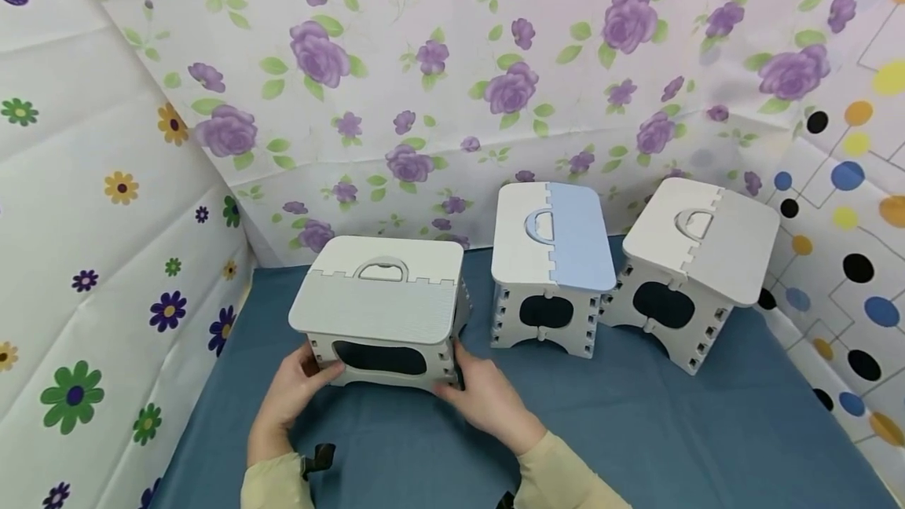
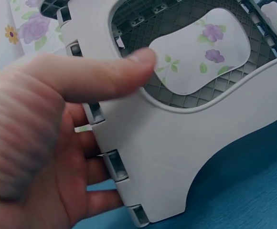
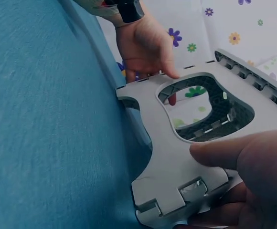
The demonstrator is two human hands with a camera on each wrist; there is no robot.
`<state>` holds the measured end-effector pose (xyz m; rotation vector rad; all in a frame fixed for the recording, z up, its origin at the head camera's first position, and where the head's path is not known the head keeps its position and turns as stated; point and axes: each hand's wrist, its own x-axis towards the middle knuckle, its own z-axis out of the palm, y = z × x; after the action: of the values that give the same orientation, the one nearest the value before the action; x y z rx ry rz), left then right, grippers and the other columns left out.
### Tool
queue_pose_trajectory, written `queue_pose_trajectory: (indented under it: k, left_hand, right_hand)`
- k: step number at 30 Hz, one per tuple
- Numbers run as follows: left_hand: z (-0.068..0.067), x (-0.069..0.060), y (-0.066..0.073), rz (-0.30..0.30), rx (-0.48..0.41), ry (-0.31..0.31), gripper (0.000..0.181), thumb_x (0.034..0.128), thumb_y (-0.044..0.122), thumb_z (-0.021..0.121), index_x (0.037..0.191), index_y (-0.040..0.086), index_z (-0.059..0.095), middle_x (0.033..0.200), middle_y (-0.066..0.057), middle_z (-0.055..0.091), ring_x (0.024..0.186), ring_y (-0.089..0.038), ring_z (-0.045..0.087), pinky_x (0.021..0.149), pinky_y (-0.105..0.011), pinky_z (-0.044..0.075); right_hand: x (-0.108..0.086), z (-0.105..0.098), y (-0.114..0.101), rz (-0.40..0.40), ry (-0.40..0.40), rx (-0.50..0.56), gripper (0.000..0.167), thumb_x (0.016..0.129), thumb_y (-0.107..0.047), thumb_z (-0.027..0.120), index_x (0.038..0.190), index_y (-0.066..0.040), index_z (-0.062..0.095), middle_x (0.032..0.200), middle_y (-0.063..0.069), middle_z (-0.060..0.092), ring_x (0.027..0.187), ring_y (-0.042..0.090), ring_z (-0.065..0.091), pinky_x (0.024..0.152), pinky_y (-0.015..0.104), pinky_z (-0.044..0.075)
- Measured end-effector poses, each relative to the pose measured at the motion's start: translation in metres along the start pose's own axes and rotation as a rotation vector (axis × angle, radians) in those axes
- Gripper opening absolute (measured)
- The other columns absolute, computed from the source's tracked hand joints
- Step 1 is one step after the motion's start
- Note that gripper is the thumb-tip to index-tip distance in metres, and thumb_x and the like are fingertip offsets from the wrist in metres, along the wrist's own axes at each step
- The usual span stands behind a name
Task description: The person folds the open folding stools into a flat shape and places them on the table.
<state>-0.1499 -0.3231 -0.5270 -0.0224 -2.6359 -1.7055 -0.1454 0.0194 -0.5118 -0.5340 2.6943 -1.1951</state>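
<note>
A folding stool (image 1: pixel 375 309) with a white and pale grey top and an arched handle stands unfolded on the blue cloth, left of centre. The left hand (image 1: pixel 288 391) grips its left side low down; in the left wrist view the thumb of the left hand (image 2: pixel 57 119) lies over the front panel (image 2: pixel 138 138) near the oval opening, fingers behind the hinged edge. The right hand (image 1: pixel 488 399) holds the lower right corner. In the right wrist view the thumb of the right hand (image 3: pixel 262 167) rests on the panel (image 3: pixel 153 114), fingers around the side.
Right of the held stool stands a white and blue stool (image 1: pixel 580 234). Beside it, farther right, is an angled white and grey stool (image 1: pixel 738 246). Blue cloth (image 1: pixel 636 430) covers the table. Patterned sheets hang behind and at both sides.
</note>
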Motion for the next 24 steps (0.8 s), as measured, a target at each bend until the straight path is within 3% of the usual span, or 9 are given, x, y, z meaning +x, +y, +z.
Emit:
queue_pose_trajectory:
  k: [6,13,18,24]
  left_hand:
    - [0.000,0.001,-0.002,-0.032,-0.044,-0.011,0.060,0.0960,0.012,0.083,0.147,-0.003,0.056,0.134,-0.027,0.067,0.106,-0.017,0.070,0.086,-0.027,0.057]
    - [0.002,0.002,-0.008,-0.042,-0.078,-0.046,0.074,0.0911,0.009,0.088,0.154,0.004,0.049,0.142,-0.026,0.061,0.115,-0.022,0.067,0.086,-0.031,0.058]
    - [-0.001,-0.001,-0.005,-0.054,-0.075,-0.050,0.065,0.0892,0.006,0.089,0.145,-0.001,0.056,0.132,-0.026,0.066,0.103,-0.021,0.070,0.079,-0.034,0.059]
    - [-0.004,-0.004,-0.007,-0.085,-0.039,-0.090,0.047,0.0901,0.010,0.089,0.129,-0.006,0.068,0.110,-0.016,0.076,0.085,-0.022,0.071,0.071,-0.037,0.058]
  right_hand:
    - [0.007,-0.004,-0.004,-0.006,0.001,-0.012,0.076,0.100,-0.031,0.079,0.158,0.005,0.045,0.128,0.022,0.073,0.106,0.031,0.075,0.083,0.047,0.059]
    - [0.006,-0.008,-0.001,0.015,-0.028,0.026,0.078,0.104,-0.026,0.075,0.166,-0.001,0.035,0.136,0.023,0.069,0.112,0.033,0.073,0.088,0.050,0.058]
    - [0.009,-0.009,0.001,0.017,-0.041,0.047,0.077,0.105,-0.026,0.072,0.167,-0.002,0.033,0.130,0.022,0.071,0.106,0.030,0.073,0.085,0.049,0.057]
    - [0.009,-0.002,0.008,0.046,-0.017,0.052,0.080,0.102,-0.028,0.077,0.165,0.000,0.036,0.118,0.016,0.076,0.099,0.026,0.074,0.081,0.046,0.058]
